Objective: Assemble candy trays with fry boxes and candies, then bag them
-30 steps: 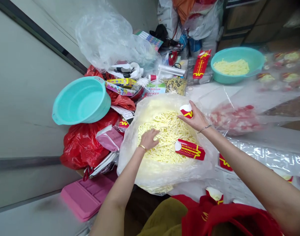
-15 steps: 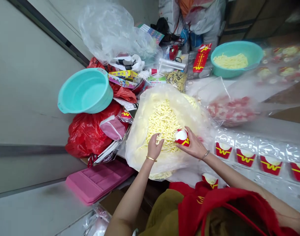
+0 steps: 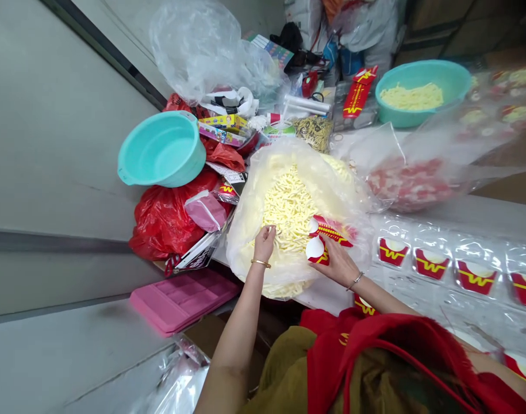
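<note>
Your right hand [image 3: 337,263] is drawing nearer you, its fingers holding a red carton [image 3: 316,249] at the pale sticks' [image 3: 291,198] five o'clock; your left hand [image 3: 264,245] is narrowing its fingers at seven o'clock, contents unclear.

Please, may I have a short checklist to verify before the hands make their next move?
1. Right grip holds the small carton: ok.
2. Carton filled: cannot tell; only red, yellow markings and white show.
3. Yellow pieces exposed in the opened plastic bag: ok.
4. Left grip holds some pieces: cannot tell; the bunched fingers hide it.
5. Red carton stack kept out of the bag: not ok; it lies in the bag's mouth, beside the right fingers.
</note>
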